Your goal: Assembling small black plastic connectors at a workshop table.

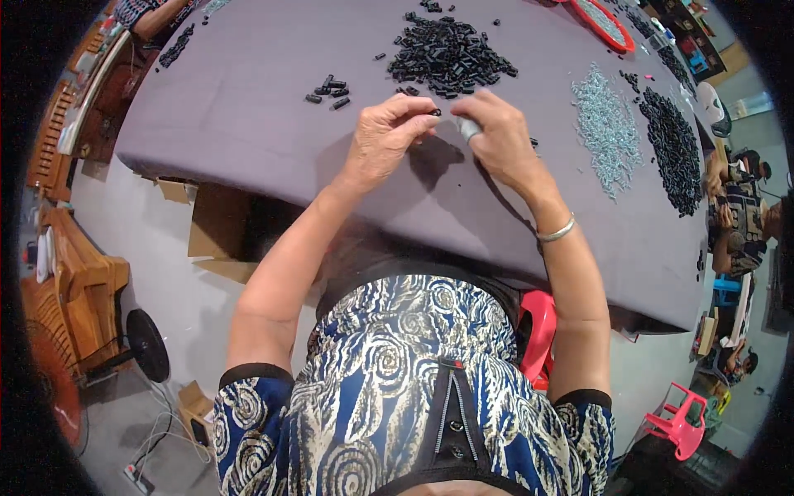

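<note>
Above the near part of the cloth-covered table, my left hand [385, 139] pinches a small black plastic piece [435, 112] between thumb and forefinger. Just to its right is my right hand [503, 139], its fingers curled inward and slightly blurred. A pale finger cover [469, 129] sits on one of its digits, and a metal bangle [557, 229] circles that wrist. Whether the right fingers hold anything is hidden. Beyond both hands lies a big heap of black plastic pieces [447, 56]. A few similar pieces form a small cluster [331, 89] farther left.
On the table's right lie a pile of small silvery metal parts [608, 124] and another black heap [672, 153]. A red-rimmed tray [616, 37] stands at the far right. Another person's arm [157, 18] rests at the far left; more people [740, 207] are at right.
</note>
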Motion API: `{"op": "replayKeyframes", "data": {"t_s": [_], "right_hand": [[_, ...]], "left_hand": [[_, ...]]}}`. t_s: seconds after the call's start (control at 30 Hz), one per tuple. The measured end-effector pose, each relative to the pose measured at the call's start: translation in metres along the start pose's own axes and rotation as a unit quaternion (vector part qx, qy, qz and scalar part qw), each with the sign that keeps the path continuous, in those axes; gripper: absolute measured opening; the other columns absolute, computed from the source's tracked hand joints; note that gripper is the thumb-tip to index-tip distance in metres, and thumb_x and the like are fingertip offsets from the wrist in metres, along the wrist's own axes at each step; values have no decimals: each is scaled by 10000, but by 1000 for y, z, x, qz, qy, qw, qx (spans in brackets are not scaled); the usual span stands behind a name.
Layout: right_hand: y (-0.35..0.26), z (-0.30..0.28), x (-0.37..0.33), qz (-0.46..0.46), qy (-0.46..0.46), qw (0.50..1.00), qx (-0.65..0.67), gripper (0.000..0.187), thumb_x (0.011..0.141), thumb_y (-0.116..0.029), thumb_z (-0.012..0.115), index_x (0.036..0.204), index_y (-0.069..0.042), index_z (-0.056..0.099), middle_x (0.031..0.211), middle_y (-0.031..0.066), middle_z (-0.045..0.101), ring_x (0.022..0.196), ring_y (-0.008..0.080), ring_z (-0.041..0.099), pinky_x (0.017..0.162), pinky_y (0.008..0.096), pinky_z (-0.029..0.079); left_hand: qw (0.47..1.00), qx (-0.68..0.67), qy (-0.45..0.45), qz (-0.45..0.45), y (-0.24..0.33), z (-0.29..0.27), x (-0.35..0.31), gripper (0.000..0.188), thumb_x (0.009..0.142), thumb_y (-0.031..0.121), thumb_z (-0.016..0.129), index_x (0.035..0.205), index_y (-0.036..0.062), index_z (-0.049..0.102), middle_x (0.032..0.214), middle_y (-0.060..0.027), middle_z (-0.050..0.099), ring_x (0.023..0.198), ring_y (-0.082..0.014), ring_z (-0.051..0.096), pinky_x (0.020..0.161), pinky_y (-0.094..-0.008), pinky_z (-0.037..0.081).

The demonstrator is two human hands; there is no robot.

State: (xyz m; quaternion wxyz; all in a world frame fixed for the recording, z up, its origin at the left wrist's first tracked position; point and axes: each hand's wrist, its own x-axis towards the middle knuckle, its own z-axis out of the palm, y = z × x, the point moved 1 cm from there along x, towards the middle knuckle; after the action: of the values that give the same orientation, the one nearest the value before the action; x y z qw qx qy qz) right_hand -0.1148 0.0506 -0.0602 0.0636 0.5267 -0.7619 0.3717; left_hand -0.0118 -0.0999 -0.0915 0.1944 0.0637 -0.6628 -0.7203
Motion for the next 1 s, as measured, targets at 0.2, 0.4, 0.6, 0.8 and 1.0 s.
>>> {"op": "replayKeyframes", "data": {"t_s": [0.2,0.4,0.6,0.8,1.0], "right_hand": [[-2,-1,-1,247,10,861,444,99,859,-37,570,932,-5,629,860,28,613,740,97,600,623,243,522],[-4,3,-5,248,29,846,471,86,860,-21,567,922,-9,626,846,30,615,751,97,607,643,246,536],[-4,7,-4,211,26,890,404,79,847,12,565,902,-2,620,813,18,611,729,80,589,630,231,526],[2,8,-5,181,23,921,345,95,822,9,585,907,-8,624,783,-3,609,722,63,571,624,213,494],[7,8,-6,150,14,955,255,121,789,-9,606,907,-22,628,767,30,625,717,94,582,637,249,479]], "left_hand": [[999,48,0,12,2,5,-4,148,836,90,660,957,5,675,776,6,613,703,-56,553,633,-202,455],[999,31,-5,-29,7,11,-6,186,838,113,669,981,-5,668,789,4,625,702,-49,552,629,-197,458],[1000,23,0,-6,2,11,-7,182,845,98,662,992,-8,663,785,4,625,698,-54,560,635,-202,468],[999,43,-1,4,-1,12,-7,166,849,90,654,979,-12,662,781,7,622,701,-57,563,636,-205,469],[998,56,-1,5,-1,14,-8,149,849,83,646,964,-9,662,759,2,619,686,-55,555,628,-208,464]]}}
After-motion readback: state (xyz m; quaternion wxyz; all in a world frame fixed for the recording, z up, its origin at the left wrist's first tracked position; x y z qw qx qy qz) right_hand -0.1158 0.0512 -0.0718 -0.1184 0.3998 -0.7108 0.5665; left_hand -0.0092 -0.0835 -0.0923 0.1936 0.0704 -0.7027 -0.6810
